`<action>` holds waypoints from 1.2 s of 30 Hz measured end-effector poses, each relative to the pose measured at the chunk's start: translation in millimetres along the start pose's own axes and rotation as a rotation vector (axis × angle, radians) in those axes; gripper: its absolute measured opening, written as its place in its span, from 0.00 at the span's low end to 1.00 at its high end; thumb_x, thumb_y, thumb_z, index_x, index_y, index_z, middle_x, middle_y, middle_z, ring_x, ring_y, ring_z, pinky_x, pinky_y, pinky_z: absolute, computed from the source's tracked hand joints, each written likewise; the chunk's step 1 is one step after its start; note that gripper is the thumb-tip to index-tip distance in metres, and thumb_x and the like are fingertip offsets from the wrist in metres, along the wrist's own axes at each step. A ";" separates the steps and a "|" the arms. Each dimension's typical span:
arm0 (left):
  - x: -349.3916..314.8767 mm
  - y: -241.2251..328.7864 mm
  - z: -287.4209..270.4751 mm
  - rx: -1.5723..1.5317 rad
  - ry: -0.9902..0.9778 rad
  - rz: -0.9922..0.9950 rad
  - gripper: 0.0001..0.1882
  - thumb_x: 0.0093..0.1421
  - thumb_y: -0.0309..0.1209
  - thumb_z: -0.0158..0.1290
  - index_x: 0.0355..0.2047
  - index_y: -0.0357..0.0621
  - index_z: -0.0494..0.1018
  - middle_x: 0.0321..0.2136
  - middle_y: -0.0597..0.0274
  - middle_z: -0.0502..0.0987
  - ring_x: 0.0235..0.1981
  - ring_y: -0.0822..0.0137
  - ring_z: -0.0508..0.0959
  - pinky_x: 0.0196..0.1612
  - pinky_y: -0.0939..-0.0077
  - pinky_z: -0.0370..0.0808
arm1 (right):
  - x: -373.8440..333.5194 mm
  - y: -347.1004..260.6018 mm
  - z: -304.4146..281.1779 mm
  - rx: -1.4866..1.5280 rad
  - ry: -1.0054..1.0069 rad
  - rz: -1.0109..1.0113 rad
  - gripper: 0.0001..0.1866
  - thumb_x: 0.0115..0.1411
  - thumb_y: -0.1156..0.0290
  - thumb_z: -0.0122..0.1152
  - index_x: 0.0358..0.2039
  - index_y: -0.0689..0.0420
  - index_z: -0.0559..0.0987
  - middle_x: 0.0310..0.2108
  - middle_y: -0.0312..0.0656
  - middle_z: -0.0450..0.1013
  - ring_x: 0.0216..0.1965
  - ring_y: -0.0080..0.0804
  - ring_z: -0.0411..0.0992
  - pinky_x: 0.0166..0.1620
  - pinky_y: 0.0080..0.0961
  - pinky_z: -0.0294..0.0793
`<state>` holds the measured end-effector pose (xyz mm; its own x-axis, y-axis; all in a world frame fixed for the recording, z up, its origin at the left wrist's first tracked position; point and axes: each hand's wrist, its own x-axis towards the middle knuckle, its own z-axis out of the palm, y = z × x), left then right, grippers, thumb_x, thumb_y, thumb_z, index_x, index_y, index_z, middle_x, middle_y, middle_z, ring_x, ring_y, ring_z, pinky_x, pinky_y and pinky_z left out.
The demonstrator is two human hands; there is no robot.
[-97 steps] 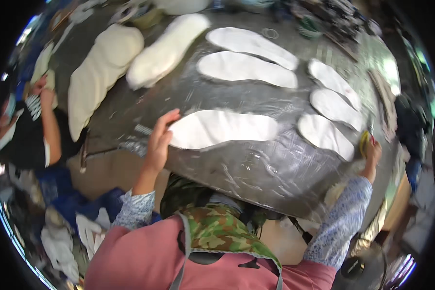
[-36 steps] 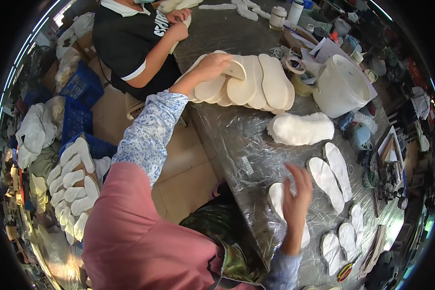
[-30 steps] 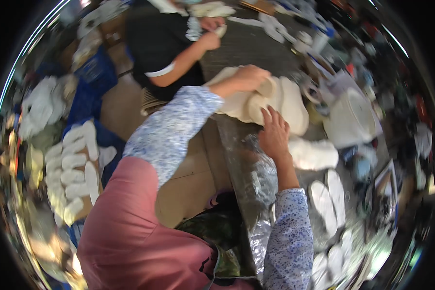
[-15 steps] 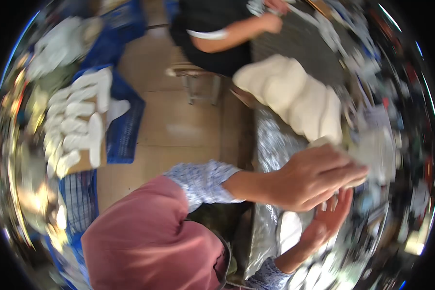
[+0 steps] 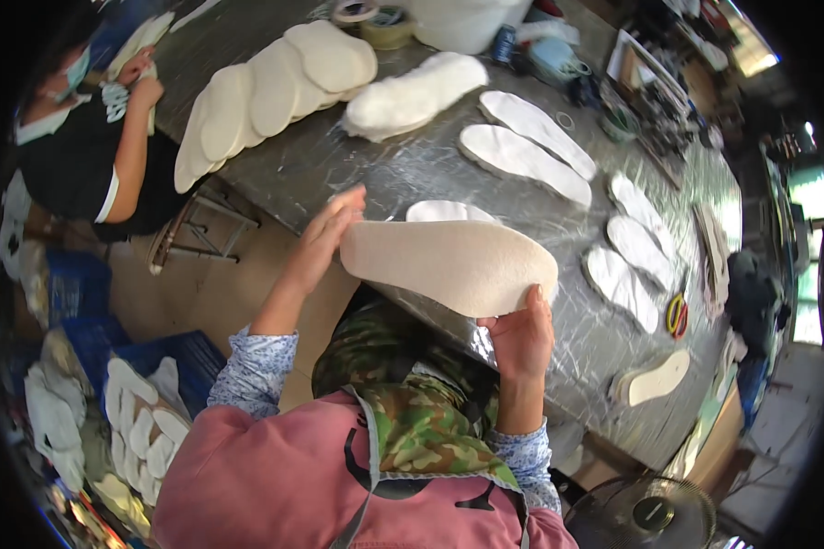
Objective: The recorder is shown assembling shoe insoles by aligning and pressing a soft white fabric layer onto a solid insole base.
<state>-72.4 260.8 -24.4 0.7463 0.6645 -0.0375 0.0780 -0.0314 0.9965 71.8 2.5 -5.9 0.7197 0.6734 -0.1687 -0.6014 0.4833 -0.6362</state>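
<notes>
A cream felt insole (image 5: 444, 261) lies crosswise in front of me, above the table's near edge. Its broad end is pinched by my right hand (image 5: 522, 339), with the thumb on the upper face. At the narrow end, my left hand (image 5: 325, 238) rests against the edge with its fingers stretched out straight; its thumb is hidden. Whether there is one layer or several under the top insole, I cannot tell. Just beyond it a white insole (image 5: 449, 211) peeks out on the table, partly covered from view.
The plastic-covered table (image 5: 412, 174) carries a fanned row of cream insoles (image 5: 275, 87), fluffy white insoles (image 5: 417, 96), more white pairs, and scissors (image 5: 676, 316). A co-worker (image 5: 92, 156) sits at the left. A fan (image 5: 652, 512) stands at lower right, blue crates (image 5: 169, 361) at lower left.
My view has swung toward the table. My hands, formerly close together at the right, are now apart at the two ends of the cream insole.
</notes>
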 end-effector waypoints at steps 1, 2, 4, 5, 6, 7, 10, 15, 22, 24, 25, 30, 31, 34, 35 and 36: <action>0.9 -6.7 -2.4 -0.231 -0.188 -0.310 0.24 0.68 0.39 0.41 0.61 0.41 0.63 0.51 0.54 0.72 0.50 0.64 0.73 0.51 0.70 0.70 | -1.2 -1.9 -8.6 0.091 -0.049 0.044 0.20 0.69 0.63 0.45 0.56 0.62 0.67 0.49 0.51 0.73 0.42 0.45 0.77 0.37 0.40 0.84; -2.9 -9.1 2.7 -0.298 -0.276 -0.351 0.24 0.69 0.43 0.40 0.59 0.40 0.64 0.45 0.58 0.74 0.42 0.69 0.77 0.41 0.76 0.74 | -4.4 -6.1 -11.1 0.141 -0.018 0.045 0.21 0.69 0.62 0.45 0.56 0.65 0.67 0.49 0.52 0.73 0.43 0.46 0.77 0.39 0.42 0.84; -7.6 -15.8 0.5 -0.372 -0.368 -0.377 0.23 0.69 0.43 0.41 0.56 0.40 0.65 0.42 0.60 0.75 0.38 0.70 0.77 0.37 0.78 0.74 | -11.6 -12.6 -26.9 0.124 0.037 0.017 0.22 0.69 0.63 0.45 0.55 0.66 0.67 0.50 0.53 0.73 0.43 0.47 0.77 0.40 0.42 0.83; -11.5 -17.0 0.3 -0.461 -0.426 -0.401 0.22 0.69 0.43 0.41 0.53 0.40 0.67 0.39 0.62 0.76 0.34 0.71 0.78 0.32 0.80 0.74 | -16.7 -14.1 -34.2 0.093 0.073 0.017 0.22 0.69 0.63 0.45 0.55 0.67 0.67 0.50 0.54 0.72 0.44 0.48 0.77 0.41 0.43 0.83; -14.0 -11.4 6.4 -0.492 -0.367 -0.392 0.17 0.68 0.40 0.44 0.47 0.40 0.68 0.34 0.64 0.75 0.29 0.73 0.76 0.29 0.81 0.73 | -20.8 -14.4 -41.0 0.107 0.104 0.006 0.22 0.68 0.64 0.45 0.55 0.68 0.66 0.50 0.55 0.72 0.45 0.49 0.76 0.42 0.44 0.83; -14.1 -12.1 11.7 -0.480 -0.386 -0.411 0.17 0.68 0.40 0.44 0.47 0.40 0.68 0.34 0.64 0.75 0.29 0.73 0.76 0.29 0.81 0.73 | -25.8 -14.9 -50.1 0.091 0.110 0.010 0.22 0.67 0.66 0.45 0.55 0.68 0.66 0.50 0.54 0.72 0.46 0.49 0.76 0.43 0.45 0.82; -10.4 -3.4 27.6 -0.311 -0.299 -0.372 0.11 0.66 0.32 0.48 0.45 0.41 0.68 0.32 0.65 0.75 0.28 0.78 0.75 0.30 0.84 0.72 | -34.4 -16.8 -58.4 0.050 0.198 0.027 0.22 0.66 0.67 0.46 0.55 0.68 0.66 0.50 0.53 0.72 0.46 0.48 0.75 0.43 0.44 0.82; -7.8 -1.9 29.3 -0.169 -0.304 -0.348 0.10 0.65 0.31 0.48 0.44 0.39 0.70 0.29 0.68 0.74 0.25 0.80 0.71 0.28 0.86 0.70 | -47.1 -24.9 -60.0 -0.285 0.350 0.075 0.20 0.63 0.71 0.52 0.53 0.66 0.71 0.44 0.45 0.75 0.39 0.29 0.75 0.38 0.25 0.77; -21.8 2.4 -1.2 -0.160 -0.362 -0.395 0.09 0.64 0.22 0.45 0.44 0.39 0.72 0.32 0.65 0.74 0.28 0.79 0.73 0.30 0.85 0.70 | -82.5 -41.0 -48.5 -0.654 0.337 0.141 0.11 0.62 0.74 0.59 0.44 0.64 0.78 0.27 0.28 0.70 0.22 0.09 0.59 0.25 0.10 0.55; -19.3 14.6 12.9 -0.142 -0.343 -0.241 0.09 0.63 0.20 0.45 0.41 0.40 0.73 0.38 0.62 0.74 0.35 0.76 0.74 0.38 0.82 0.71 | -79.8 -44.4 -40.3 -0.724 0.303 0.056 0.11 0.62 0.77 0.57 0.44 0.66 0.78 0.32 0.33 0.72 0.29 0.14 0.66 0.32 0.12 0.64; -15.8 18.1 17.3 -0.126 -0.342 -0.088 0.10 0.62 0.18 0.45 0.39 0.40 0.73 0.44 0.58 0.73 0.42 0.72 0.75 0.45 0.79 0.71 | -76.9 -42.2 -40.4 -0.779 0.273 -0.052 0.11 0.62 0.79 0.55 0.44 0.67 0.77 0.36 0.36 0.73 0.33 0.17 0.70 0.37 0.14 0.67; -2.7 20.6 19.9 -0.095 -0.347 0.035 0.09 0.60 0.17 0.45 0.34 0.40 0.74 0.55 0.52 0.69 0.52 0.67 0.71 0.54 0.75 0.67 | -70.9 -39.0 -49.6 -0.693 0.240 -0.109 0.12 0.60 0.83 0.51 0.45 0.66 0.76 0.41 0.38 0.72 0.42 0.23 0.71 0.47 0.18 0.68; -2.9 21.0 18.0 -0.098 -0.347 0.031 0.09 0.60 0.17 0.45 0.34 0.40 0.74 0.55 0.52 0.69 0.52 0.67 0.71 0.54 0.75 0.67 | -69.6 -37.6 -49.9 -0.690 0.265 -0.098 0.13 0.60 0.83 0.51 0.45 0.66 0.75 0.41 0.38 0.72 0.42 0.23 0.71 0.47 0.17 0.67; -4.7 22.3 19.4 -0.129 -0.287 0.052 0.08 0.58 0.17 0.44 0.32 0.39 0.73 0.54 0.51 0.70 0.51 0.66 0.71 0.53 0.74 0.67 | -63.6 -40.3 -46.5 -0.764 0.233 -0.177 0.13 0.59 0.84 0.51 0.45 0.65 0.76 0.42 0.38 0.72 0.43 0.23 0.69 0.48 0.18 0.66; -5.4 20.9 16.7 -0.140 -0.298 0.054 0.08 0.58 0.17 0.44 0.32 0.39 0.73 0.54 0.51 0.70 0.51 0.66 0.71 0.53 0.74 0.67 | -59.6 -41.9 -43.5 -0.805 0.214 -0.214 0.12 0.59 0.83 0.51 0.44 0.65 0.76 0.42 0.38 0.71 0.44 0.23 0.69 0.48 0.18 0.65; -5.6 19.9 13.7 -0.130 -0.313 0.045 0.09 0.56 0.16 0.43 0.31 0.39 0.73 0.53 0.51 0.70 0.51 0.66 0.71 0.54 0.74 0.67 | -57.3 -43.9 -39.0 -0.822 0.224 -0.267 0.12 0.58 0.83 0.52 0.43 0.64 0.76 0.41 0.38 0.71 0.43 0.24 0.68 0.47 0.18 0.65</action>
<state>-65.9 246.2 -5.4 0.9154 0.4025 0.0056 -0.0297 0.0536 0.9981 70.5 -79.2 2.2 0.9028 0.4293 -0.0263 -0.0275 -0.0034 -0.9996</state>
